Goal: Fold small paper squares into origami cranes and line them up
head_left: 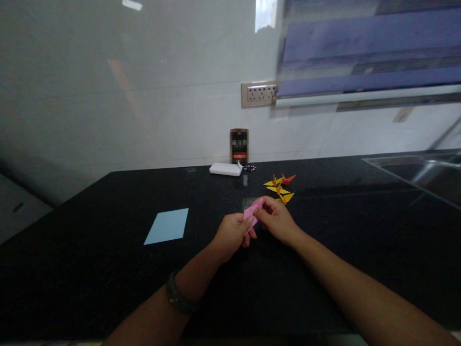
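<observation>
A small folded piece of pink origami paper [253, 214] is held a little above the dark counter, between both hands. My left hand [234, 230] pinches its lower left end with thumb and fingers. At the upper right end, my right hand [275, 217] grips it, thumb pressed on the paper. Fingers cover parts of the folds, so its exact shape is hidden. Just beyond my right hand stand several yellow paper cranes [279, 190] and an orange paper crane [288, 179]. To the left of my left hand lies a flat light blue paper sheet [167, 226].
The black countertop [90, 250] runs back to a tiled wall. Against that wall leans a phone [239, 145], with a white power bank [225, 169] before it. A wall socket [258, 93] is above. On the right, a sink edge [396, 173] borders the counter.
</observation>
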Available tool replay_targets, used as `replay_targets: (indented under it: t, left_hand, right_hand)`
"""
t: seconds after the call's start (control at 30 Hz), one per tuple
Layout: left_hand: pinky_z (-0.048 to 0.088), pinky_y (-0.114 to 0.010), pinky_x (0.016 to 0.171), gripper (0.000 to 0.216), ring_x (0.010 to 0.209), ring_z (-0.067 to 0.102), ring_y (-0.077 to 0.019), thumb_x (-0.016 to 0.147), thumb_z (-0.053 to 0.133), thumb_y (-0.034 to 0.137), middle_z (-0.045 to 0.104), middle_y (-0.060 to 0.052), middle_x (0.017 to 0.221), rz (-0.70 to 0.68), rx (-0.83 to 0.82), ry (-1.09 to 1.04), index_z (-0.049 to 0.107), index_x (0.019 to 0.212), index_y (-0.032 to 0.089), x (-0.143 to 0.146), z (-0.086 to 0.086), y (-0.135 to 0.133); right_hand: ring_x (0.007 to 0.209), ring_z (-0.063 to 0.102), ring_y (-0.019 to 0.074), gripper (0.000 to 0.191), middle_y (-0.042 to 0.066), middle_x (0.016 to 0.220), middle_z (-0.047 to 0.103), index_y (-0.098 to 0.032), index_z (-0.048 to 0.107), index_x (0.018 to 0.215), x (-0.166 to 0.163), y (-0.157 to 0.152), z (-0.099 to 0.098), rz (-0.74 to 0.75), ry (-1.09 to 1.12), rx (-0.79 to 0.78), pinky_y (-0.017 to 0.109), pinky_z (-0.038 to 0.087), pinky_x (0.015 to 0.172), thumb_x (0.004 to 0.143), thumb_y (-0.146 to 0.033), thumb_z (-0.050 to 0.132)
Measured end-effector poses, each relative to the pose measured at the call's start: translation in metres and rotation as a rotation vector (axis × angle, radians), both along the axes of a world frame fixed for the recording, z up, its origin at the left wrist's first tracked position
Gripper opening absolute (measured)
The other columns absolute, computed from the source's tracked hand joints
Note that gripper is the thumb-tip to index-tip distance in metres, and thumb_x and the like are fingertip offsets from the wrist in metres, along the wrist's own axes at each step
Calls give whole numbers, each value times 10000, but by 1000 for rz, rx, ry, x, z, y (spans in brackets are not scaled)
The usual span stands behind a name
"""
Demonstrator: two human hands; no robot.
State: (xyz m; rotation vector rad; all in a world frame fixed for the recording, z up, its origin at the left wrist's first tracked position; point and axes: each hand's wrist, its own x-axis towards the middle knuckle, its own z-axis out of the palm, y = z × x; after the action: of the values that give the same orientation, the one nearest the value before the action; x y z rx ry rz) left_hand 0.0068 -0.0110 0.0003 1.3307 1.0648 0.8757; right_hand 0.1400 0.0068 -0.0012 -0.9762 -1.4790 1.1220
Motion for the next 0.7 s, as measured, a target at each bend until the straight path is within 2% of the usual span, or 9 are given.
replay_targets:
  t: [0.2, 0.37, 0.47, 0.6, 0.7]
  left_hand:
    - [247, -168, 324, 400, 286, 372, -57, 717, 491, 472, 451, 22, 338, 4, 8, 11, 533, 499, 139, -1, 0, 0]
    - [254, -164, 320, 381, 285, 370, -55, 734, 484, 436, 448, 24, 333, 20, 20, 20, 530, 498, 141, 0, 2, -1]
    - [295, -169, 332, 337, 296, 403, -58, 735, 499, 399, 500, 13, 384, 39, -10, 20, 544, 533, 133, 1, 2, -1]
    - [405, -195, 442, 245, 450, 541, -97, 682, 585, 355, 607, -31, 545, 101, -39, -14, 599, 647, 113, 2, -3, 2]
    - [441, -218, 512, 304, 524, 553, -112, 679, 581, 409, 611, -31, 580, 151, 22, -89, 611, 650, 107, 1, -7, 4]
  right_hand:
    - [412, 371, 65, 96, -53, 526, 458, -187, 531, 745, 1, 0, -4, -42, -50, 45, 186, 295, 390, 758, -271, 485]
    - [385, 370, 80, 205, -60, 454, 424, -187, 548, 748, 0, -2, -3, -74, -71, -4, 200, 281, 381, 796, -351, 435]
    - [374, 375, 84, 244, -60, 444, 415, -183, 538, 731, 0, -2, -2, -74, -60, -24, 200, 280, 369, 806, -377, 409]
    - [373, 375, 85, 240, -58, 451, 418, -183, 539, 755, 1, -1, -4, -61, -81, -17, 199, 281, 366, 816, -367, 397]
    - [403, 387, 83, 247, -44, 478, 430, -181, 547, 681, 2, 1, -6, -56, -154, 53, 201, 298, 395, 811, -347, 417]
